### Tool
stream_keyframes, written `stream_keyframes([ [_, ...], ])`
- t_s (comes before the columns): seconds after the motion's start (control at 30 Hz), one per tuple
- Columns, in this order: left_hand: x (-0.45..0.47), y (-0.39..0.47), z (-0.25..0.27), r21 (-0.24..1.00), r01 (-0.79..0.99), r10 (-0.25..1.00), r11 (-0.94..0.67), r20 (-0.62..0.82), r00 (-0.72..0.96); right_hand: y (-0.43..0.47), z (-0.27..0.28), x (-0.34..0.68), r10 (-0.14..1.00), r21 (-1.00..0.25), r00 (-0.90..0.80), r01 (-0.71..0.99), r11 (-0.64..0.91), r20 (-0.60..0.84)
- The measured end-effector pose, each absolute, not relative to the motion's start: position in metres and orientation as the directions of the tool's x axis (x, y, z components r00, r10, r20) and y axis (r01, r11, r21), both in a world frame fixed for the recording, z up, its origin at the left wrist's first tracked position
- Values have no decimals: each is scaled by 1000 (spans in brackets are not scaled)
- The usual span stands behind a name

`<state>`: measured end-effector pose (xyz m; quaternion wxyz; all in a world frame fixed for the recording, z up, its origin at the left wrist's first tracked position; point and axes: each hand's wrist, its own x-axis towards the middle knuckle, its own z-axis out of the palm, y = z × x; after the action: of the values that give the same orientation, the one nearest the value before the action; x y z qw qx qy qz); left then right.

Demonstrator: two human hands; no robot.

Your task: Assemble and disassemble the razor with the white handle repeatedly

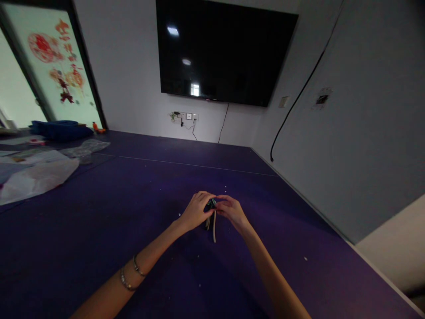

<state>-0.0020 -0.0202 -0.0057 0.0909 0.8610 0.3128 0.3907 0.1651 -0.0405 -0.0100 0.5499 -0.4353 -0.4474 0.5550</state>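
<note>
Near the middle of the purple surface (152,248), my left hand (196,212) closes round a small dark object (210,204) with a bluish-green top. From the right, my right hand (232,212) pinches at the same object, thumb and fingertips against its side. A pale, thin cord-like strip (214,228) hangs down below the fingers. Beside it, a darker part and another pale strip show under my left hand. The object is small and partly covered by my fingers, so its kind cannot be made out. Two bracelets (128,279) circle my left forearm.
A large television (226,53) hangs on the wall above sockets (189,116) with cables. To the right dangles a black cable (295,99). At the left lie clear plastic bags (43,175), papers, a blue cloth bundle (59,130) and an orange item (98,128). Small white scraps dot the surface.
</note>
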Motion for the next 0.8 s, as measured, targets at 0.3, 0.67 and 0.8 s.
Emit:
stream_keyframes([
  [0.3,-14,-14,2,459,401,609,-793,584,537,-42,-8,168,998,-956,-50,-289,-43,-30],
  [0.67,-19,-10,7,687,376,776,-622,479,410,-36,-11,171,979,-974,-35,102,204,201],
  [0.8,-16,-8,2,784,322,827,-531,396,398,-36,-15,172,957,-938,-26,194,288,289],
])
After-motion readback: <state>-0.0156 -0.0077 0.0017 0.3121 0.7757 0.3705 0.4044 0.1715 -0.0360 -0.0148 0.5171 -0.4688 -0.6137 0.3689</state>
